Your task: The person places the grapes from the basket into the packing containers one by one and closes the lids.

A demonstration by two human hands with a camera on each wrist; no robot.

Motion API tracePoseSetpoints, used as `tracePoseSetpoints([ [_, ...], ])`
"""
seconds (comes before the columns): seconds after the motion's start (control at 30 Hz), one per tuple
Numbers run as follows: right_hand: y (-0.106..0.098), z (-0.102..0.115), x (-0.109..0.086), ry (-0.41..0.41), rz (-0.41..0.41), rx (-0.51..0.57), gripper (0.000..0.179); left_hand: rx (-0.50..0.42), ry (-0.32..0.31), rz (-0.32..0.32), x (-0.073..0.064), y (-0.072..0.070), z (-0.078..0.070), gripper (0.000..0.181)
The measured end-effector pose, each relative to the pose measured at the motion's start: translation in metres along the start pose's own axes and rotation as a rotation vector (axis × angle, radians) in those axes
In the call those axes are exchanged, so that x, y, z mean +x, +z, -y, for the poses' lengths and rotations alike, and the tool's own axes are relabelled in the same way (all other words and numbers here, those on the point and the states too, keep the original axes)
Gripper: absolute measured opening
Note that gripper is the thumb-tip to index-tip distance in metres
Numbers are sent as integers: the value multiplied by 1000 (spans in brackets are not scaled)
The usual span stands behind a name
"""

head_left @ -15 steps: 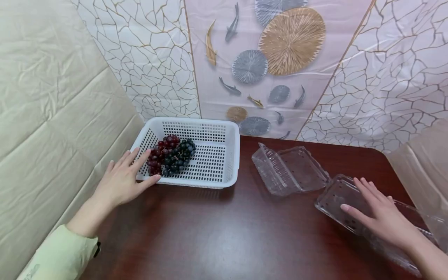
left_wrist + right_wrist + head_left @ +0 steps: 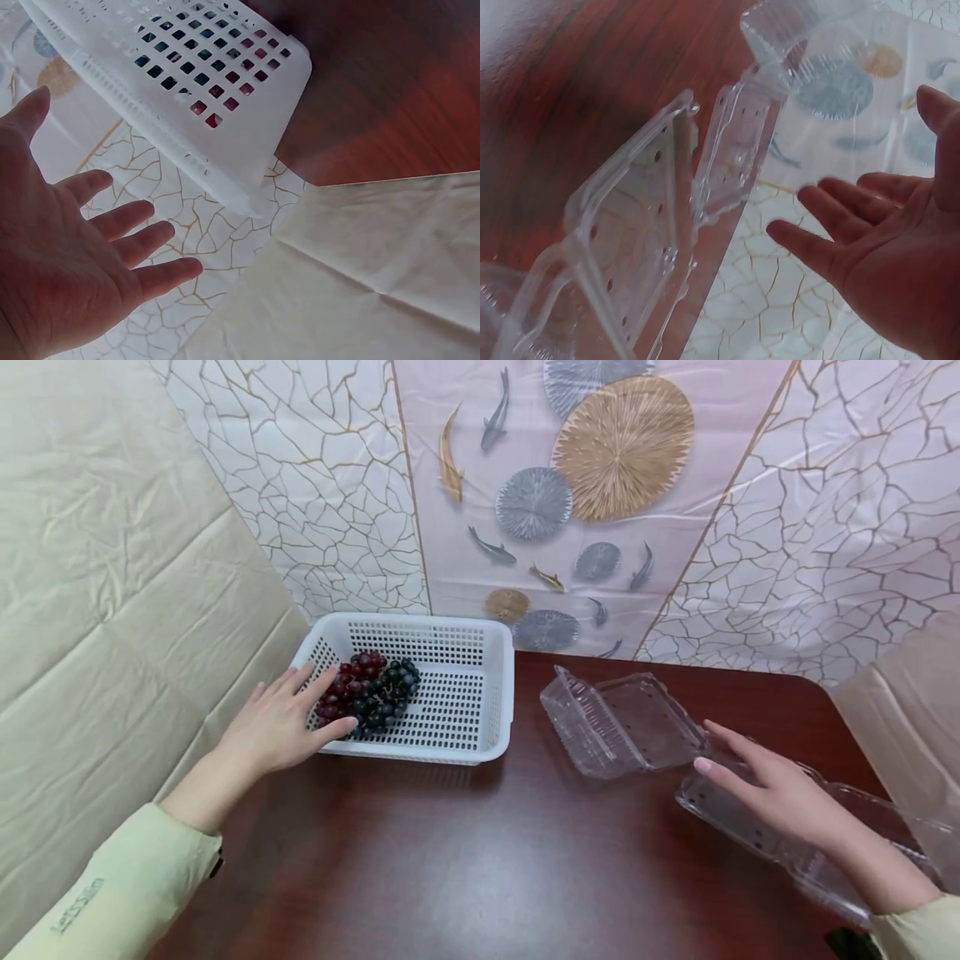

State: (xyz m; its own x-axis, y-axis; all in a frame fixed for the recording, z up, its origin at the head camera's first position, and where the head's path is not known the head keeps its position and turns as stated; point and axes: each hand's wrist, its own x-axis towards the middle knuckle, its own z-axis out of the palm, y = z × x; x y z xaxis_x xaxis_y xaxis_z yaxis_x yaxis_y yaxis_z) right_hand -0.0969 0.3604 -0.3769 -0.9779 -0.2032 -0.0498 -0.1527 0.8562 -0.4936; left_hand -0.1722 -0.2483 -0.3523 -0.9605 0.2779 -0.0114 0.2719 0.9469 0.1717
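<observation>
My left hand (image 2: 277, 722) hovers over the left end of a white plastic basket (image 2: 497, 693), its fingers spread and nothing held. In the left wrist view that hand (image 2: 71, 255) shows an empty palm below the basket's perforated wall (image 2: 180, 64). Inside the basket lie red grapes (image 2: 367, 662) beside a bunch of black grapes (image 2: 386, 697); my fingers partly cover the red ones. Over an open clear plastic clamshell (image 2: 716, 806) on the right is my right hand (image 2: 783, 793), fingers extended. The right wrist view also shows this hand (image 2: 885, 240) holding nothing.
A second open clear clamshell (image 2: 592, 727) stands between the basket and the right-hand one. Everything rests on a dark red-brown wooden table (image 2: 450, 860). Patterned sheeting (image 2: 337, 468) rises behind it, and beige cloth (image 2: 150, 635) borders the left side.
My left hand has shifted right, further over the basket. My right hand has moved left across the nearer clamshell, towards the other one. The basket, grapes and clamshells look unmoved.
</observation>
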Motion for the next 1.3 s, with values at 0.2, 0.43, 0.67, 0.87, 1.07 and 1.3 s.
tracePoseSetpoints([
  [0.2, 2, 13, 16, -1, 52, 10, 62, 8, 1, 43, 12, -3, -3, 92],
  [0.43, 10, 18, 25, 1, 100, 86, 55, 7, 1, 81, 20, -7, -8, 92],
  [0.67, 23, 17, 33, 43, 218, 351, 57, 21, 14, 89, 28, -8, -8, 89],
  [0.87, 34, 13, 45, 119, 353, 575, 66, 55, 40, 97, 35, -9, -10, 89],
  [1.07, 46, 7, 49, 188, 497, 747, 74, 56, 57, 121, 40, -8, -14, 85],
  [1.3, 59, 2, 49, 266, 559, 915, 75, 44, 52, 146, 45, -7, -16, 84],
])
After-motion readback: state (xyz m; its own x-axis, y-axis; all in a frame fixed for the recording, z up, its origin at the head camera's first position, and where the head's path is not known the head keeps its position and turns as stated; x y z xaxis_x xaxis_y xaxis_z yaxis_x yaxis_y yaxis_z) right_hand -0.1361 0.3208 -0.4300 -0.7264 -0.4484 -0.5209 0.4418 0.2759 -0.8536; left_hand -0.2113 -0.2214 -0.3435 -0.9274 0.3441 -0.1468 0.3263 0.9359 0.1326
